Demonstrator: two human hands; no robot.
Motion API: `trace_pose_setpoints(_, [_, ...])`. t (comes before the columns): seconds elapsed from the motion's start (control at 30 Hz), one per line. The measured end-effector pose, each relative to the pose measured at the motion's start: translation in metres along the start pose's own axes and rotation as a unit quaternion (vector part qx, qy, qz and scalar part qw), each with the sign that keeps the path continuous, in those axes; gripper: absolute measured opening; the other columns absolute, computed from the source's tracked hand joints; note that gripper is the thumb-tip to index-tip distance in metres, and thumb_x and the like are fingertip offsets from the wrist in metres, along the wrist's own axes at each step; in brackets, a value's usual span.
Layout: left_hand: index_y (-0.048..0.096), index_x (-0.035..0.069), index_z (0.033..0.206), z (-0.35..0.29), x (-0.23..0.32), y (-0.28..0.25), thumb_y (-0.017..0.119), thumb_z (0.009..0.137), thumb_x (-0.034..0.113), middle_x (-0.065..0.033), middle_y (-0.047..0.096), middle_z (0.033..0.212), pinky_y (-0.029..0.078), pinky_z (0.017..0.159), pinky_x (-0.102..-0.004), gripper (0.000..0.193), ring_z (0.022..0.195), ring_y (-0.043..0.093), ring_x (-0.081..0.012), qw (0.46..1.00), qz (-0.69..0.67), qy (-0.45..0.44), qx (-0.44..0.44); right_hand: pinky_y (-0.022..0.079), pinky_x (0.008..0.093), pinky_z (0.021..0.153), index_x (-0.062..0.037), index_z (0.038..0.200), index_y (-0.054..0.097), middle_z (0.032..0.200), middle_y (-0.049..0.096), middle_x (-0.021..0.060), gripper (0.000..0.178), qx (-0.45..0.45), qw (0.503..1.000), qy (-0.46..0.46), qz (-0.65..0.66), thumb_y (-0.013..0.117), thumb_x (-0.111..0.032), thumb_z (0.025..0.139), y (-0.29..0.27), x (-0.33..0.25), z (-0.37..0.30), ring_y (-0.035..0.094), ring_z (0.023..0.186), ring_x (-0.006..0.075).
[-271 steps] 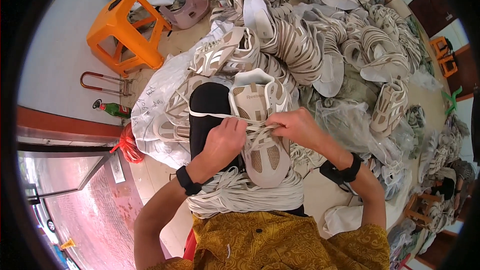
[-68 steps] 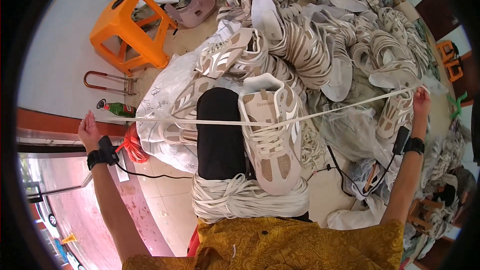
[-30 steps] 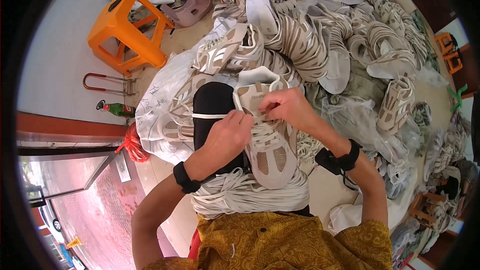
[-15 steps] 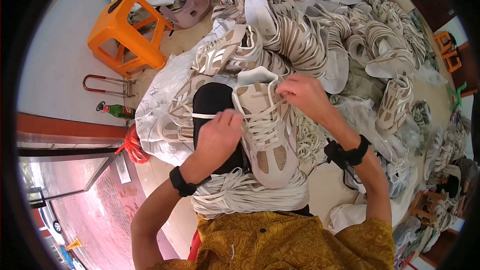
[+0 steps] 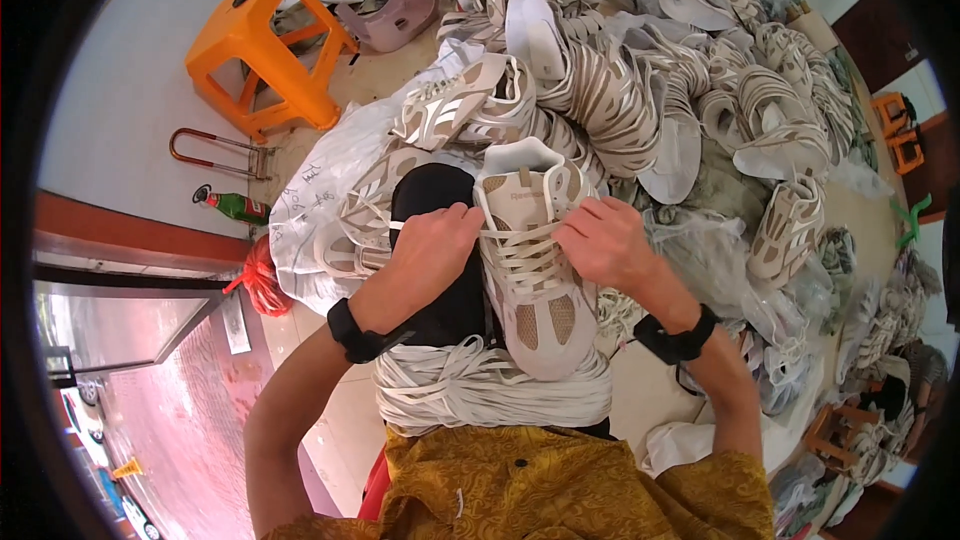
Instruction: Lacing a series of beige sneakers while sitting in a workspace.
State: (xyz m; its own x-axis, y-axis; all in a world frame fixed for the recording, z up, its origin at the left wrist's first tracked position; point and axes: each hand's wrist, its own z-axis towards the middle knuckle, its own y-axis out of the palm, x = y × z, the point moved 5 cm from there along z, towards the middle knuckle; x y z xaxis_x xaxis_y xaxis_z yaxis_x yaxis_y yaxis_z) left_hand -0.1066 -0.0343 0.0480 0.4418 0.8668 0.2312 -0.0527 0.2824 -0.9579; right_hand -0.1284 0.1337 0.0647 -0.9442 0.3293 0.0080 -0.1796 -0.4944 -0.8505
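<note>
A beige and tan sneaker upper (image 5: 553, 335) lies in front of me, toe toward my body, with cream laces (image 5: 530, 258) crossing its tongue. My left hand (image 5: 437, 248) is closed in a pinch at the shoe's left eyelet edge, holding a shoelace whose white end shows past the knuckles. At the right eyelet edge, my right hand (image 5: 607, 243) is also closed, pinching the shoelace there. Its fingertips partly cover the eyelets. Under my left hand is a black padded form (image 5: 432, 190). A thick bundle of cream laces (image 5: 490, 400) lies across my lap, below the toe.
Stacks of similar shoe uppers (image 5: 610, 95) fill the far side, some on a white sack (image 5: 312, 210). An orange stool (image 5: 262, 50), green bottle (image 5: 240, 207) and red plastic bundle (image 5: 262, 278) stand to the left. Clear plastic bags (image 5: 720, 250) lie at the right.
My right hand has come down from the collar to the shoe's right eyelet edge. My left hand has risen slightly, and the lace stretched across the black form is now mostly hidden.
</note>
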Motion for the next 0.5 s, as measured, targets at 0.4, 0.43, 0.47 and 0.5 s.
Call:
trace_pose_setpoints(0.4, [0.042, 0.003, 0.076, -0.010, -0.035, -0.036, 0.048, 0.073, 0.002, -0.0144, 0.046, 0.067, 0.041, 0.054, -0.0400, 0.007, 0.064, 0.050, -0.0342, 1.000, 0.026, 0.004, -0.002, 0.041, 0.0293, 0.047, -0.0048, 0.066, 0.056, 0.063, 0.053, 0.0045, 0.010, 0.166, 0.962, 0.172, 0.136, 0.064, -0.003, 0.059, 0.011, 0.019, -0.025, 0.053, 0.056, 0.0210])
trace_pose_setpoints(0.43, [0.042, 0.003, 0.076, -0.009, -0.033, -0.036, 0.048, 0.073, 0.002, -0.0144, 0.046, 0.067, 0.041, 0.054, -0.0400, 0.007, 0.064, 0.050, -0.0342, 1.000, 0.026, 0.006, -0.002, 0.042, 0.0294, 0.048, -0.0055, 0.067, 0.057, 0.063, 0.053, 0.0045, 0.010, 0.164, 0.951, 0.202, 0.168, 0.064, -0.004, 0.060, 0.015, 0.022, -0.030, 0.053, 0.057, 0.0210])
trace_pose_setpoints(0.47, [0.043, 0.004, 0.076, -0.007, -0.028, -0.036, 0.049, 0.069, 0.000, -0.0123, 0.046, 0.068, 0.042, 0.054, -0.0382, 0.010, 0.065, 0.051, -0.0309, 0.999, 0.043, 0.020, -0.005, 0.042, 0.0294, 0.049, -0.0062, 0.068, 0.057, 0.064, 0.053, 0.0045, 0.010, 0.162, 0.939, 0.230, 0.199, 0.064, -0.004, 0.060, 0.017, 0.024, -0.033, 0.053, 0.058, 0.0210])
trace_pose_setpoints(0.5, [0.044, 0.004, 0.077, -0.005, -0.021, -0.038, 0.049, 0.066, -0.003, -0.0101, 0.046, 0.069, 0.043, 0.054, -0.0364, 0.014, 0.066, 0.052, -0.0276, 0.998, 0.060, 0.030, -0.008, 0.042, 0.0294, 0.049, -0.0062, 0.068, 0.057, 0.064, 0.053, 0.0045, 0.010, 0.161, 0.939, 0.229, 0.200, 0.064, -0.004, 0.060, 0.013, 0.022, -0.034, 0.053, 0.058, 0.0210])
